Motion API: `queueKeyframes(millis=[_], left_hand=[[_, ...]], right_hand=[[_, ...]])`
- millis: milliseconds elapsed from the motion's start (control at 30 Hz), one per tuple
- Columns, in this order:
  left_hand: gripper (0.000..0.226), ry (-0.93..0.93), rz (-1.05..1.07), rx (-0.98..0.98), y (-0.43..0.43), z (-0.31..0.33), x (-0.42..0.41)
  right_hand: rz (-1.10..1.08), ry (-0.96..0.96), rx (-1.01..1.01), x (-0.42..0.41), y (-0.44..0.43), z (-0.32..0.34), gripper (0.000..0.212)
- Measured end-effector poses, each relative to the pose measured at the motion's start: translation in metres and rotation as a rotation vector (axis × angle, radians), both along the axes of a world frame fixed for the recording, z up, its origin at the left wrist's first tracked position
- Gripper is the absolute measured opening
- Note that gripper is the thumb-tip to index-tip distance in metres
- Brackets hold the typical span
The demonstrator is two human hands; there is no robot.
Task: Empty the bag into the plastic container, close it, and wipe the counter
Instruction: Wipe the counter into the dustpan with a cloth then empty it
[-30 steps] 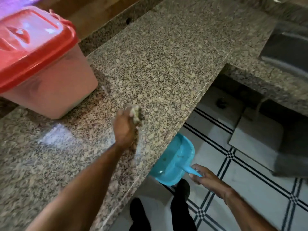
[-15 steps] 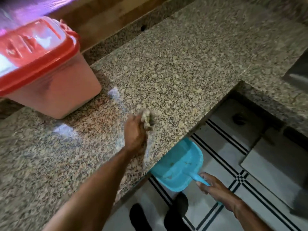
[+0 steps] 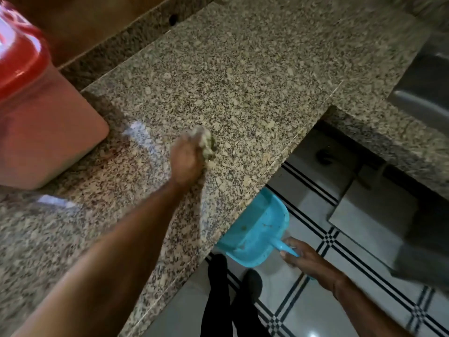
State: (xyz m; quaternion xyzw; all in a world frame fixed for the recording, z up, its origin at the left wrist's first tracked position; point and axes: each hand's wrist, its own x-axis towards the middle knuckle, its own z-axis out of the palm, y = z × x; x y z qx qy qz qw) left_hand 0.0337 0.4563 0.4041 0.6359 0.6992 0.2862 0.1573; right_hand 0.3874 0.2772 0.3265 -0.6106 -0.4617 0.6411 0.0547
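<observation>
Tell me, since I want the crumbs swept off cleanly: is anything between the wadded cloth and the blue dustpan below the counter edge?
Nothing visible does. Bare speckled granite counter runs from the pale wadded cloth to the edge above the blue plastic dustpan.

Red-lidded container [image 3: 46, 142] closed, far left on speckled counter [image 3: 243, 76]

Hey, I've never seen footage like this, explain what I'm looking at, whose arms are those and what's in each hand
There is no machine here. One camera worn on a person's head looks down at their own arms. The left hand presses a crumpled cloth on the speckled granite counter, wiping it. The right hand holds a blue dustpan by its handle, just below the counter's front edge. At the left a pink plastic container stands on the counter with its red lid on. Below are the tiled floor and the person's dark legs.
</observation>
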Motion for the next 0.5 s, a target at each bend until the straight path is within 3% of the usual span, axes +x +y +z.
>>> queueKeyframes(millis=[67, 133, 233, 300, 333, 367, 500], left_hand=[[0.051, -0.015, -0.168, 0.010, -0.013, -0.002, 0.028], [0.048, -0.051, -0.142, 0.081, -0.012, -0.006, 0.014], [0.046, -0.064, 0.239, 0.080, 0.031, -0.015, -0.045], [0.046, -0.081, 0.521, -0.152, 0.074, -0.018, -0.079], [0.040, -0.136, 0.564, -0.228, 0.092, -0.017, -0.083], [0.036, -0.146, 0.531, -0.249, 0.106, -0.015, -0.076], [0.027, -0.003, 0.069, -0.188, 0.116, -0.010, -0.002]], right_hand=[[-0.044, 0.000, -0.020, 0.000, -0.001, 0.003, 0.023], [-0.069, -0.003, -0.037, -0.001, -0.002, 0.008, 0.022], [-0.079, -0.013, -0.008, -0.004, 0.000, 0.011, 0.021], [-0.111, -0.014, 0.002, -0.006, 0.000, 0.008, 0.022], [-0.136, -0.015, 0.000, -0.009, -0.002, 0.007, 0.022], [-0.166, -0.018, -0.008, -0.011, -0.005, 0.004, 0.022], [-0.237, -0.015, -0.050, -0.019, -0.017, -0.004, 0.022]])
